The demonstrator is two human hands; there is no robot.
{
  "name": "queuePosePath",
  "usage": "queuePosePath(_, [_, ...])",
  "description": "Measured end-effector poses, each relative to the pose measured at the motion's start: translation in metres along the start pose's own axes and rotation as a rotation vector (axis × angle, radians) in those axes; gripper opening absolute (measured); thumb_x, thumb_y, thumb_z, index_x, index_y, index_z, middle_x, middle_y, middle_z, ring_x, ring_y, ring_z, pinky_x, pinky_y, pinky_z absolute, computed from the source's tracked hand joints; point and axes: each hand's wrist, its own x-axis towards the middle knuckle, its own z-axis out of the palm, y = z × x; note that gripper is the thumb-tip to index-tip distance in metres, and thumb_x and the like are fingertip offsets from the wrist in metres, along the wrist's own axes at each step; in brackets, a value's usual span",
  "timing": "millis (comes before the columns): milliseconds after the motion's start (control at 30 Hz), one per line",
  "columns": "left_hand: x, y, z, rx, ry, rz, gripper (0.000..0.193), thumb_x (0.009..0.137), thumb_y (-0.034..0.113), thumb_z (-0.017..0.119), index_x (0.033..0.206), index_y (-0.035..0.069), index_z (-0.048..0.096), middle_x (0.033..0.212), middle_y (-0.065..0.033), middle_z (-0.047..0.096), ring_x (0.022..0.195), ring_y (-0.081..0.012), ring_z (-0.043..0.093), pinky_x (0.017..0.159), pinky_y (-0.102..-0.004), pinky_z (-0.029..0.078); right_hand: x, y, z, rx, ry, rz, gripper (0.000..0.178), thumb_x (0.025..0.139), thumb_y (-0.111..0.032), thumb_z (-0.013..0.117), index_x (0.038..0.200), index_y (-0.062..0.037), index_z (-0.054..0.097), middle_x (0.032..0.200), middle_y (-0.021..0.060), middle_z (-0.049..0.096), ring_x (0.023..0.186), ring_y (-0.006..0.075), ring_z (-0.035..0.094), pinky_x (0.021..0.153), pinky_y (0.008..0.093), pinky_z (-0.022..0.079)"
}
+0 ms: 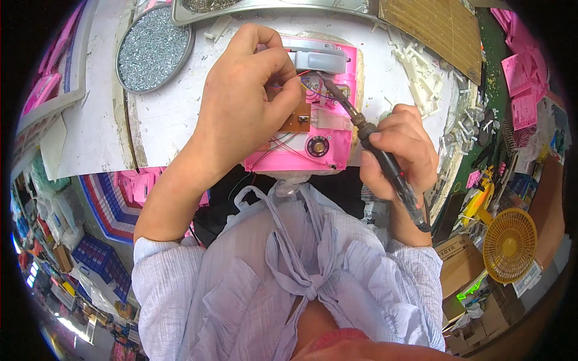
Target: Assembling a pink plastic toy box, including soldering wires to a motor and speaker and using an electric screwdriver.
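Observation:
A pink plastic housing (289,161) lies in front of me with its inside facing up. It holds a brown circuit board (295,124), a round black speaker (318,145), a pale grey-blue part (322,61) and several thin coloured wires (278,144). My right hand (404,150) is closed around the black handle of a soldering iron (385,157). The iron's tip reaches the wires beside the pale part. Over the housing's left side, my left hand (250,90) is closed in a pinch near a red wire; what its fingertips hold is hidden.
A round tray of small metal screws (153,51) sits at the back left. A metal tray (271,7) runs along the far edge beside brown cardboard (430,30). White plastic pieces (415,75) are scattered at the right. A yellow fan (510,245) stands at the lower right.

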Motion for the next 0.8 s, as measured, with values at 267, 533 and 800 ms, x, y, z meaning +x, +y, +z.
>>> queuePosePath(267, [0.000,0.000,-0.001,0.001,0.001,-0.007,0.008,0.083,-0.002,0.069,0.084,-0.004,0.062,0.102,-0.0064,0.053,0.075,-0.0091,0.054,0.062,-0.0221,0.046,0.000,0.004,0.003,-0.045,-0.057,-0.024,0.035,0.070,0.004,0.074,0.102,-0.0021,0.060,0.067,0.0078,0.059,0.058,0.0243,0.056,0.063,0.0376,0.044])
queuePosePath(533, [0.000,-0.001,0.001,0.001,0.014,0.003,0.007,0.082,-0.002,0.070,0.082,-0.003,0.062,0.102,-0.0069,0.053,0.076,-0.0107,0.055,0.062,-0.0231,0.046,0.001,0.005,0.006,-0.132,-0.049,-0.057,0.040,0.058,0.001,0.081,0.095,-0.0076,0.069,0.068,0.0025,0.058,0.061,0.0218,0.057,0.063,0.0347,0.044])
queuePosePath(800, [0.000,0.000,0.001,0.006,0.026,0.010,0.007,0.081,-0.002,0.070,0.082,-0.003,0.063,0.101,-0.0070,0.053,0.076,-0.0104,0.055,0.062,-0.0226,0.046,0.001,0.006,-0.004,-0.179,-0.127,-0.076,0.041,0.054,-0.001,0.083,0.093,-0.0082,0.071,0.069,0.0027,0.057,0.064,0.0223,0.057,0.062,0.0350,0.044])
